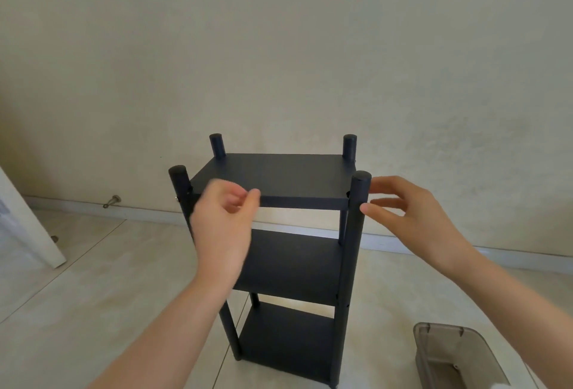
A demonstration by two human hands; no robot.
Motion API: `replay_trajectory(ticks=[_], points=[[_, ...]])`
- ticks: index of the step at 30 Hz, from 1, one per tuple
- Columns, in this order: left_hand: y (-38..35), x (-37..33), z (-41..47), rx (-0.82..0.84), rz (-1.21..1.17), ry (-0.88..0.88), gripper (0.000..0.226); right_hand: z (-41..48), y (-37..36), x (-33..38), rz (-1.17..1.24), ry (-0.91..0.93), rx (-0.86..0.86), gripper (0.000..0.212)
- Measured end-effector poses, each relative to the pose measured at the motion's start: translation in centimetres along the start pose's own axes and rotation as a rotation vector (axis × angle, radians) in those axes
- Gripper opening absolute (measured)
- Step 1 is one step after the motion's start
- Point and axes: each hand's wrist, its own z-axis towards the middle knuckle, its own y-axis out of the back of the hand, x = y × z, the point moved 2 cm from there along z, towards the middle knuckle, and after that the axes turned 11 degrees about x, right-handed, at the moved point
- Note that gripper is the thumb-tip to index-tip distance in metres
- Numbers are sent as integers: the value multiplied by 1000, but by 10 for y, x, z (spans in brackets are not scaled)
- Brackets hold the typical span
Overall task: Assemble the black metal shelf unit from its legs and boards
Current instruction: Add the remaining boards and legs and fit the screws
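On floor (93, 280): one shelf unit (288, 267); three boards (279, 176); four legs (353, 233); two hands (221, 215) (412, 211).

view: head-worn, single; faces: forward and down; range: near, above shelf unit (291, 264)

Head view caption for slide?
Three-board black metal shelf unit standing on tiled floor; blurred left hand by the top board, open right hand at the front-right leg.
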Motion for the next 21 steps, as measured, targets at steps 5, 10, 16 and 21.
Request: replay_trajectory(ticks=[5,10,16,21], points=[[-55,3,-19,626,-331,397,23,2,4,14,107,120,37,44],[-95,2,-21,672,-695,455,34,17,7,27,-43,106,149,32],[-110,5,-16,730,-831,365,23,21,21,27,-163,93,263,21],[-112,8,-15,725,-858,334,15,17,24,25,-222,168,312,20]])
